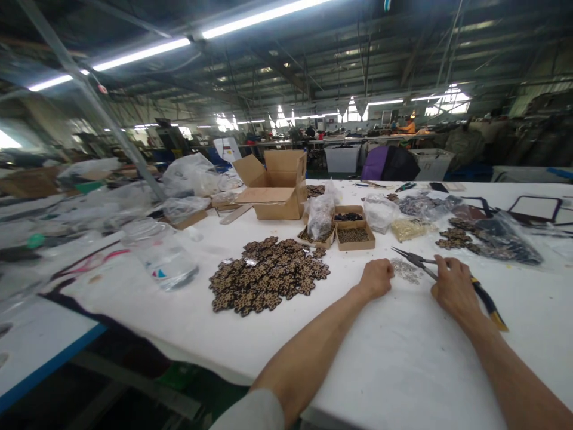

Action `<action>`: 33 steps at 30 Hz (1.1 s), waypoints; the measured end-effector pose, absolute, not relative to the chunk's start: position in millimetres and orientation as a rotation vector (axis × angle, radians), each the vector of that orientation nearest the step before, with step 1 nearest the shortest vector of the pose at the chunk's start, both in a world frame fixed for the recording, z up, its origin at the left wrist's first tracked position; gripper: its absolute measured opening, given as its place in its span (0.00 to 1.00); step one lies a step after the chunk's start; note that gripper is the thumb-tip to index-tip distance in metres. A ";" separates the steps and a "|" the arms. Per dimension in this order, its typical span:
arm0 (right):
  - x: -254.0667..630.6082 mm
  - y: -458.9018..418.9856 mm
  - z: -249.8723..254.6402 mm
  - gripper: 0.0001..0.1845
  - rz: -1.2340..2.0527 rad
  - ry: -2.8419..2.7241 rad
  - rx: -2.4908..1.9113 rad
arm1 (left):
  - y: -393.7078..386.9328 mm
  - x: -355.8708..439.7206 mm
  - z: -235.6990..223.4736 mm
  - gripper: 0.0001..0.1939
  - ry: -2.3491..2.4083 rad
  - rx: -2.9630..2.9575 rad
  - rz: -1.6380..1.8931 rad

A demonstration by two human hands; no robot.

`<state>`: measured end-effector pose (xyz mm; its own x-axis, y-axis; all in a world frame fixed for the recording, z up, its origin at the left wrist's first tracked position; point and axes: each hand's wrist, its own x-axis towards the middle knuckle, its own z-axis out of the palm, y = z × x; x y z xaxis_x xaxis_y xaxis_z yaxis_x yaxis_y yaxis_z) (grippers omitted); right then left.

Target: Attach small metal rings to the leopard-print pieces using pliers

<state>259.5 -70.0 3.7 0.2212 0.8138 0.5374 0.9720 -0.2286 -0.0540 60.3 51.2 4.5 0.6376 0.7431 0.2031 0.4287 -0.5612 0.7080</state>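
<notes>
My right hand (454, 286) is closed around long-nose pliers (417, 259), whose jaws point left and stand slightly apart. Their yellow and black handle (489, 303) sticks out behind the palm. My left hand (376, 278) rests on the white table with its fingers curled in; whatever they pinch is hidden. Between both hands lies a scatter of tiny silvery pieces (406, 272), right beside the left fingertips. To the left spreads a heap of brown and black flower-shaped pieces (268, 275).
Small cardboard trays (357, 244) of tiny parts stand beyond my left hand, near an open carton (280, 204). A clear plastic jug (166, 263) holds water at left. Bagged parts (505, 239) lie at right. The table's front edge (210, 370) runs below the heap.
</notes>
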 end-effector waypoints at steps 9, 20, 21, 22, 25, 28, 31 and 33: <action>244.9 -66.2 6.2 0.38 -0.540 -1.783 -2.116 | 94.2 35.8 8.8 0.15 0.715 0.931 1.063; 241.7 -67.0 8.3 0.37 -0.428 -1.851 -2.138 | 87.7 40.1 7.3 0.17 0.649 0.815 1.062; 241.3 -67.2 8.9 0.37 -0.423 -1.853 -2.139 | 86.8 40.7 7.5 0.17 0.650 0.811 1.061; 240.8 -67.4 9.4 0.36 -0.420 -1.856 -2.137 | 85.8 41.2 7.9 0.17 0.653 0.807 1.061; 238.6 -68.3 10.4 0.36 -0.407 -1.862 -2.138 | 82.8 42.8 8.8 0.16 0.681 0.805 1.064; 236.5 -69.3 11.6 0.35 -0.415 -1.862 -2.160 | 80.3 44.7 9.4 0.15 0.702 0.820 1.067; 235.8 -70.1 13.7 0.33 -0.435 -1.845 -2.196 | 78.0 46.8 9.9 0.15 0.701 0.822 1.076; 235.6 -70.4 15.4 0.32 -0.433 -1.831 -2.219 | 76.2 47.7 10.6 0.15 0.703 0.817 1.082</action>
